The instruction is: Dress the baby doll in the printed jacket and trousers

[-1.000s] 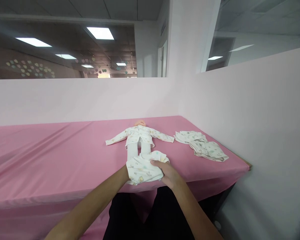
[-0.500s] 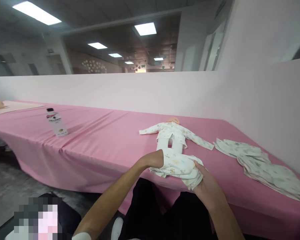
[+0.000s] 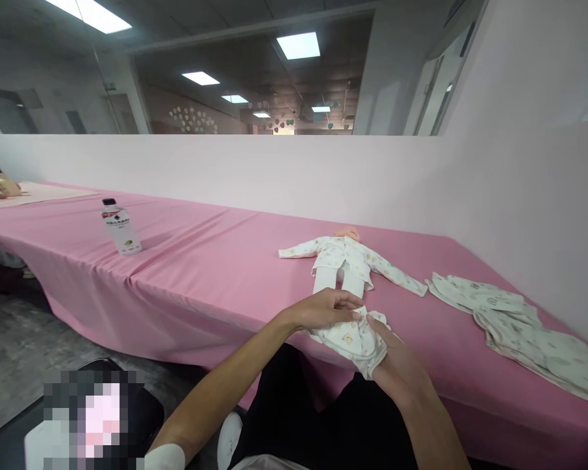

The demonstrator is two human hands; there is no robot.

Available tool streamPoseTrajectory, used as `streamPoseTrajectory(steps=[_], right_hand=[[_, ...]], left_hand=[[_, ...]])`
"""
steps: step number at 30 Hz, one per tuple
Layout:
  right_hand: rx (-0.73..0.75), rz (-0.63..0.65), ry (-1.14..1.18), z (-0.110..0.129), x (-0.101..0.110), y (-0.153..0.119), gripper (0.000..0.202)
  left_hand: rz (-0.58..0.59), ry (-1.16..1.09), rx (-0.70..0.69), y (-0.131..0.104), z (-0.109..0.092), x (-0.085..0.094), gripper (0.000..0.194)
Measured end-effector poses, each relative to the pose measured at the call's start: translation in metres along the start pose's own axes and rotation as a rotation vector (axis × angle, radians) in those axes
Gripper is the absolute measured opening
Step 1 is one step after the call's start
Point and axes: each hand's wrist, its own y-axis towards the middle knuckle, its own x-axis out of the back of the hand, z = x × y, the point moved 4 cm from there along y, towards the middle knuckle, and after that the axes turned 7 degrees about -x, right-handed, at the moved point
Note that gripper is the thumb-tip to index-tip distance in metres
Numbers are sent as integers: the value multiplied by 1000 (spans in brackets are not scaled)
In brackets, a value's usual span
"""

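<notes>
White baby pants (image 3: 345,339) with a small coloured print are bunched up between my two hands at the table's front edge. My right hand (image 3: 396,362) grips them from the right, its thumb on top and the cloth gathered around it. From the left, my left hand (image 3: 328,308) is closed on the upper edge, with fingers bent and thumb near the cloth. Just beyond lies a doll (image 3: 347,233) on its back, its white legs (image 3: 325,279) pointing toward me. It wears a printed white baby top (image 3: 343,253) with sleeves spread.
Printed pale baby clothes (image 3: 524,326) lie at the right on the pink tablecloth (image 3: 215,248). A labelled bottle (image 3: 121,228) stands at the left. Farther left, part of another doll (image 3: 4,186) rests on a pale mat. A white wall (image 3: 255,173) backs the table.
My left hand, before inside the pants, has come out and now holds their upper edge. The pants are more bunched toward my right hand. The view has shifted slightly.
</notes>
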Motion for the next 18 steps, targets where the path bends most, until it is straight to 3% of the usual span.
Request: streamPoseTrajectory(steps=[2, 13, 18], right_hand=[[-43, -17, 20, -3, -3, -1, 38], [55, -122, 72, 5, 7, -9, 35], [-46, 0, 99, -10, 9, -14, 32]], left_hand=[[-27, -33, -32, 2, -2, -6, 44], [-84, 107, -99, 2, -6, -10, 28], [-60, 121, -77, -1, -8, -10, 26]])
